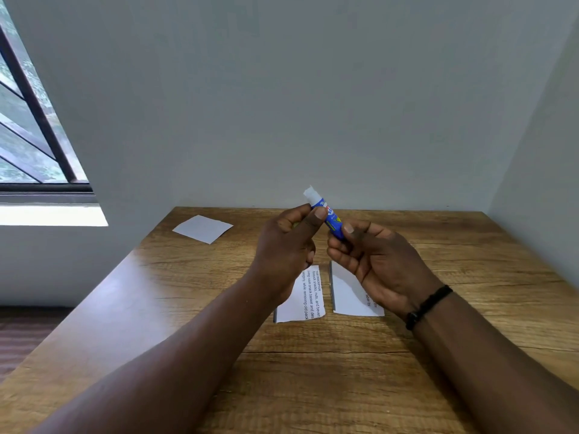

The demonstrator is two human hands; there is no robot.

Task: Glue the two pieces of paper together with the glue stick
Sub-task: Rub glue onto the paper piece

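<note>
A blue glue stick point(330, 219) is held tilted above the table, its white glue tip pointing up and to the left. My left hand point(289, 245) pinches its upper part with thumb and fingers. My right hand point(372, 258) grips its lower end. Below the hands lie two pieces of paper side by side: a printed piece point(308, 300) on the left and a mostly white piece point(349, 292) on the right, a narrow gap between them. Both are partly hidden by my hands.
A third blank paper piece point(203, 228) lies at the table's far left. The wooden table point(313, 371) stands against a grey wall, with another wall on the right. A window point(28, 126) is at the left. A black band circles my right wrist.
</note>
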